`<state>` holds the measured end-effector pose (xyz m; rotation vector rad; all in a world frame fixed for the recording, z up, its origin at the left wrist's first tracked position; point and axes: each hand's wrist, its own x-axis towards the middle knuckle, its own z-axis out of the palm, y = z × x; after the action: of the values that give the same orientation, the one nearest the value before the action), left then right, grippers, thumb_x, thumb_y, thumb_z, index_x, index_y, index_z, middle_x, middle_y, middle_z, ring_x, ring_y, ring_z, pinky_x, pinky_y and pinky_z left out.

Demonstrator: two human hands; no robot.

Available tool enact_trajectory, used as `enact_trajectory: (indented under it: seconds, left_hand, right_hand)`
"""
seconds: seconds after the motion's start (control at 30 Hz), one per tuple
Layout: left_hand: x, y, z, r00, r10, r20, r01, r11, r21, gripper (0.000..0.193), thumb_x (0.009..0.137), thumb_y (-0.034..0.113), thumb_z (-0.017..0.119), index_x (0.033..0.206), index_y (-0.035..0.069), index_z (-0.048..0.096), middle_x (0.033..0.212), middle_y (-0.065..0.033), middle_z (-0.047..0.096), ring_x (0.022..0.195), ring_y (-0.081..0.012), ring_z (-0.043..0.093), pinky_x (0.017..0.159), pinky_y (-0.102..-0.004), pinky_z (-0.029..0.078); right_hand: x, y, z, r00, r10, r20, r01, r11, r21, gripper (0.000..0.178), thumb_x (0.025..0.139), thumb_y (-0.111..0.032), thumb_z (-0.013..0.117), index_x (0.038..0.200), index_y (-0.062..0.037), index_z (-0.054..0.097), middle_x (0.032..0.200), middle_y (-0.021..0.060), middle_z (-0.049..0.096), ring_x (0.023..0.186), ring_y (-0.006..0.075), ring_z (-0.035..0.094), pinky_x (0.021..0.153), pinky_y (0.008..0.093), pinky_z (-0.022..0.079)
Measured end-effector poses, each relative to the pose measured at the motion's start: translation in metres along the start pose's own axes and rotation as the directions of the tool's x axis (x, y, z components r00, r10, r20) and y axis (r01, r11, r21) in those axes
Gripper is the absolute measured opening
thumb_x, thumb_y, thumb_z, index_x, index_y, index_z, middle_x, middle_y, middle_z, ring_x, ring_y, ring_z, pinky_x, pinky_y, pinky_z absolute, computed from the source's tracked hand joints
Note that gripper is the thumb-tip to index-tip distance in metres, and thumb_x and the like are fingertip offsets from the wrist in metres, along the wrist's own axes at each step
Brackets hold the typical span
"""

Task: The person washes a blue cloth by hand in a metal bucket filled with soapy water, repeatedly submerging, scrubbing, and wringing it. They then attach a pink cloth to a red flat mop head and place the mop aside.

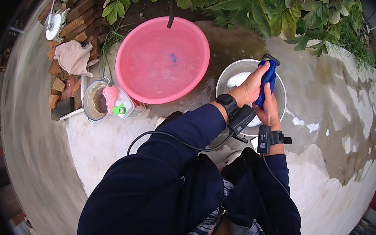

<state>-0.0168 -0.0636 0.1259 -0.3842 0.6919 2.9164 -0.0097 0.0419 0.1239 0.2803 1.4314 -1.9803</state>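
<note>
Both my hands are closed around a bunched, deep-blue cloth (268,82), held above a round metal basin (283,107). My left hand (251,86) grips it from the left side, and my right hand (270,109) from below and the right. A dark, flat-edged piece (272,59) shows at the cloth's far end; what it is cannot be made out. White suds (238,79) float inside the basin, partly hidden by my hands and wrists. Each wrist carries a strapped black device with a cable.
To the left stands a large pink tub (128,50) of cloudy water, under a dark hose (169,4). Nearby are a small pot (88,104), a green-capped bottle (126,109) and a pink mesh cloth (110,95). Bricks (76,19) and leafy plants (256,7) border the wet concrete.
</note>
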Motion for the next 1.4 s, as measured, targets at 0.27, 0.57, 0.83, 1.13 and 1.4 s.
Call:
enact_trajectory:
  seconds: [0.27, 0.57, 0.83, 1.13, 1.4]
  left_hand:
    - [0.007, 0.022, -0.020, 0.980, -0.173, 0.100, 0.103, 0.866, 0.489, 0.043, 0.088, 0.040, 0.055, 0.118, 0.010, 0.049, 0.106, -0.0022, 0.055, 0.092, -0.0145, 0.052, 0.077, -0.0315, 0.045]
    - [-0.009, 0.026, -0.002, 0.933, -0.135, 0.333, 0.157, 0.987, -0.040, 0.050, 0.089, 0.041, 0.053, 0.127, 0.011, 0.044, 0.102, -0.0104, 0.059, 0.098, -0.0225, 0.058, 0.085, -0.0391, 0.050]
    - [-0.009, 0.049, -0.004, 0.996, -0.090, 0.001, 0.081, 0.904, 0.419, 0.018, 0.081, 0.007, 0.065, 0.096, 0.009, 0.057, 0.083, -0.0049, 0.056, 0.075, -0.0152, 0.057, 0.067, -0.0286, 0.049]
    - [0.003, -0.002, -0.036, 0.887, 0.458, -0.057, -0.038, 0.195, 0.980, 0.013, 0.073, 0.004, 0.065, 0.084, 0.006, 0.058, 0.079, -0.0054, 0.059, 0.074, -0.0165, 0.056, 0.067, -0.0302, 0.046]
    - [-0.010, 0.007, -0.014, 0.895, 0.140, -0.423, 0.089, 0.874, 0.478, 0.048, 0.086, 0.044, 0.057, 0.110, 0.003, 0.047, 0.100, -0.0088, 0.054, 0.087, -0.0199, 0.054, 0.075, -0.0336, 0.048]
  right_hand:
    - [-0.031, -0.012, 0.007, 0.919, 0.228, 0.321, -0.387, 0.674, 0.630, 0.035, 0.084, -0.032, 0.062, 0.103, -0.0060, 0.049, 0.074, 0.0022, 0.048, 0.053, 0.0062, 0.042, 0.036, 0.0166, 0.029]
    - [-0.058, -0.021, 0.023, 0.685, -0.089, 0.723, -0.616, 0.458, 0.641, 0.061, 0.087, -0.044, 0.053, 0.125, 0.0011, 0.038, 0.074, 0.0026, 0.041, 0.048, 0.0067, 0.040, 0.035, 0.0186, 0.032]
    - [-0.040, -0.008, 0.020, 0.986, -0.139, 0.088, 0.165, 0.816, -0.554, 0.042, 0.082, -0.040, 0.063, 0.092, 0.0008, 0.056, 0.073, 0.0034, 0.056, 0.054, 0.0115, 0.050, 0.048, 0.0265, 0.043]
    - [-0.020, 0.028, 0.020, 0.956, -0.292, -0.012, -0.008, 0.015, -1.000, 0.049, 0.077, -0.037, 0.064, 0.108, -0.0022, 0.050, 0.081, 0.0171, 0.064, 0.072, 0.0338, 0.064, 0.063, 0.0425, 0.051]
    - [-0.048, 0.023, 0.035, 0.916, -0.396, 0.057, 0.032, -0.069, -0.997, 0.094, 0.069, -0.031, 0.073, 0.143, -0.0176, 0.015, 0.097, 0.0174, 0.054, 0.078, 0.0323, 0.063, 0.062, 0.0409, 0.052]
